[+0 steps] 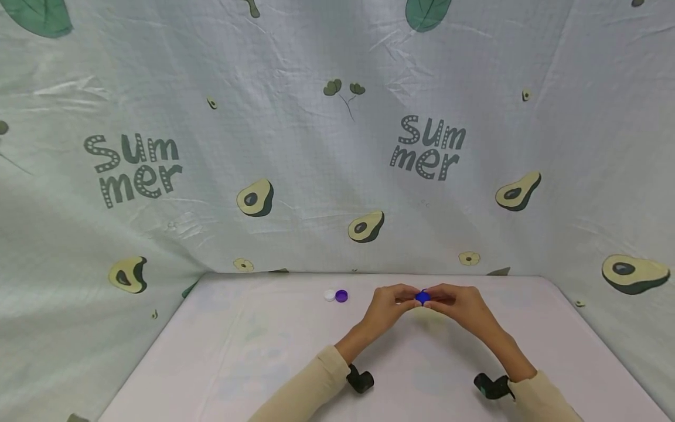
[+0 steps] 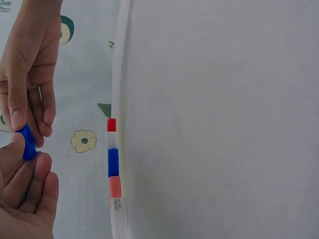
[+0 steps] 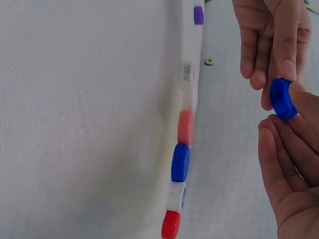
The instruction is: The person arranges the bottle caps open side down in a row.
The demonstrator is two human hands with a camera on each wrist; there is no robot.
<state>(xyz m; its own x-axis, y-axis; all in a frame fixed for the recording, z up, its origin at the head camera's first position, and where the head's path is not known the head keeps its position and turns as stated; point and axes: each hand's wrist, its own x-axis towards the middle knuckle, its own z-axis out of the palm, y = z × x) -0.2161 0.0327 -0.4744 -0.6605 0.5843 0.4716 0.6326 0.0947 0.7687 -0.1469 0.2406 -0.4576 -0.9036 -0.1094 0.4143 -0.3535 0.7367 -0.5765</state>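
Both hands meet over the far part of the table, holding one blue bottle cap [image 1: 423, 298] between them. My left hand [image 1: 387, 306] pinches its left side with thumb and fingers. From the other side my right hand [image 1: 465, 308] pinches it too. The right wrist view shows the blue cap [image 3: 283, 98] tilted, its hollow side partly visible. Below the hands, the left wrist view shows a row with a red cap [image 2: 111, 124], a white cap [image 2: 111, 140], another blue cap [image 2: 113, 162] and a pink cap [image 2: 115, 186].
A white cap [image 1: 329, 295] and a purple cap [image 1: 341, 296] lie left of the hands on the white table [image 1: 274, 351]. A white piece with small print [image 3: 186, 73] lies beyond the pink cap. A patterned cloth [image 1: 316, 146] hangs behind the table. Both wrists carry black cameras.
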